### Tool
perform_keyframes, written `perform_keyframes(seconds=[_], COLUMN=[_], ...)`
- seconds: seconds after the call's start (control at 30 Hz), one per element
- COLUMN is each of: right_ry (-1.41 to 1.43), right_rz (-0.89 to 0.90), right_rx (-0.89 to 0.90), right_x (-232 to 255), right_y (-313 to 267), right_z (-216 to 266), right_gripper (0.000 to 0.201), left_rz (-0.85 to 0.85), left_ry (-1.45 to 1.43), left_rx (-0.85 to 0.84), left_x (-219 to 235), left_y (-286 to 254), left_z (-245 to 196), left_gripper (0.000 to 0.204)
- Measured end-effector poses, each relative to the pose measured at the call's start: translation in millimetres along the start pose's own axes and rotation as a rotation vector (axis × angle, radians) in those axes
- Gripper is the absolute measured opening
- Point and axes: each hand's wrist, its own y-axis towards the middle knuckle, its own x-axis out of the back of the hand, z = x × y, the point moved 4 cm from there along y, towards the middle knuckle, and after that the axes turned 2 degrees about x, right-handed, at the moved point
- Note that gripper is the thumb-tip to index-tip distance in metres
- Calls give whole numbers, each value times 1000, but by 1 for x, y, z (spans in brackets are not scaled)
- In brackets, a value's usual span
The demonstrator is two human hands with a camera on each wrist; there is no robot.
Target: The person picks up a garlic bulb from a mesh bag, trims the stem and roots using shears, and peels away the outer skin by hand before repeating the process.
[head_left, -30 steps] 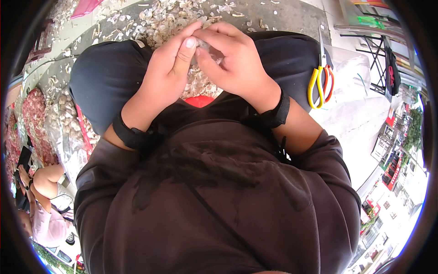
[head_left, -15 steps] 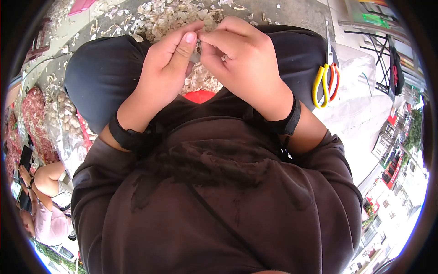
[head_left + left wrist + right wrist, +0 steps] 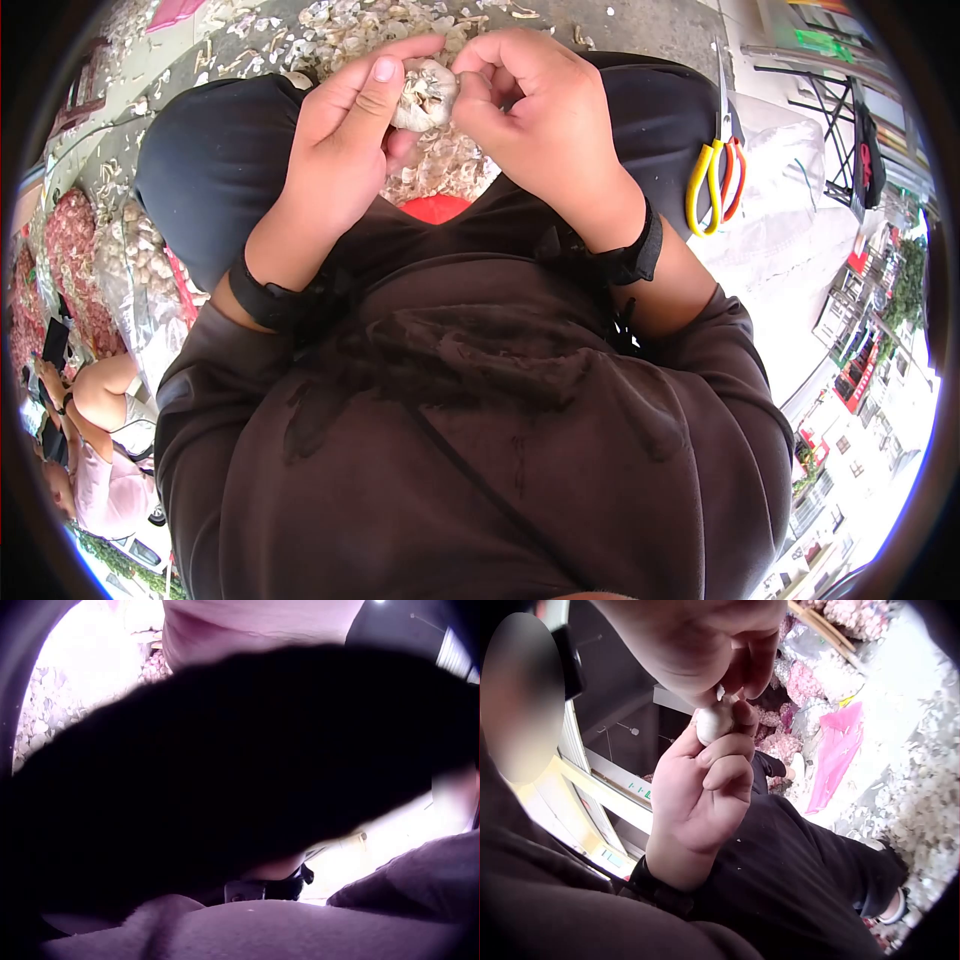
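Observation:
A whitish garlic bulb point(image 3: 426, 96) is gripped in the left hand point(image 3: 337, 150), thumb on its near side and fingers behind. The right hand point(image 3: 548, 120) is at the bulb's right edge, thumb and index finger together and the other fingers curled. In the right wrist view the left hand point(image 3: 705, 784) holds the bulb point(image 3: 715, 724) from below, and the right hand point(image 3: 705, 645) pinches a small white bit at its top. A dark blurred shape covers most of the left wrist view.
Scissors point(image 3: 716, 185) with yellow and red handles lie by the right knee. Loose peelings point(image 3: 440, 170) cover the ground between the legs. Red net sacks point(image 3: 70, 240) and a bag of bulbs point(image 3: 145, 245) stand at the left, near another seated person point(image 3: 105, 480). A folding stand point(image 3: 830, 130) is at the right.
The left hand has moved slightly left and down, and the bulb has come into plain view. The right hand has shifted right, its fingers now more curled, and a gap has opened between the hands.

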Motion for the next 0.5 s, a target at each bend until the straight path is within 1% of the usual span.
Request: perform_keyframes(seconds=[0.03,0.13,0.23,0.33,0.43,0.5], right_ry=[42,168,146,125,96,50], right_rz=[20,16,19,44,14,32], right_rx=[-30,-7,40,31,156,202], right_x=[-1,-5,-4,-4,-1,2], right_y=[-1,-2,-2,-2,0,2], right_z=[-2,-6,-7,-6,-3,3], right_gripper=[15,19,18,18,21,26], left_rz=[13,-2,21,21,10,-12], left_ry=[-11,-24,-8,-12,49,36], left_rx=[-18,0,2,-6,-9,-13], left_x=[0,-2,-1,-1,0,-1], left_y=[0,-2,-2,-2,-2,0], left_z=[-1,-5,-5,-5,-6,-6], left_gripper=[46,46,46,46,44,42])
